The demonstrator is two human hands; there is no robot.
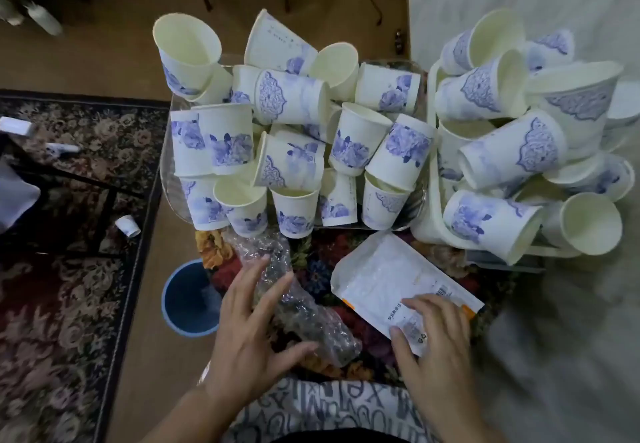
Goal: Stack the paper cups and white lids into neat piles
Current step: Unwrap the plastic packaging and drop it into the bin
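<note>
Several white paper cups with blue flower prints lie jumbled in a clear tray (166, 179) at the centre; one cup (349, 141) stands among them. More cups are heaped in a white basket (433, 207) on the right, such as a tilted one (512, 151). No white lids are visible. My left hand (256, 331) rests with spread fingers on a crumpled clear plastic sleeve (301, 307). My right hand (433, 342) presses its fingers on a white flat packet (391, 276) with orange corners.
A blue bucket (188, 297) stands on the floor at the left of the flowered cloth. One stray cup (128, 226) lies on the patterned rug (69, 286) beside a dark frame. A pale surface lies to the right.
</note>
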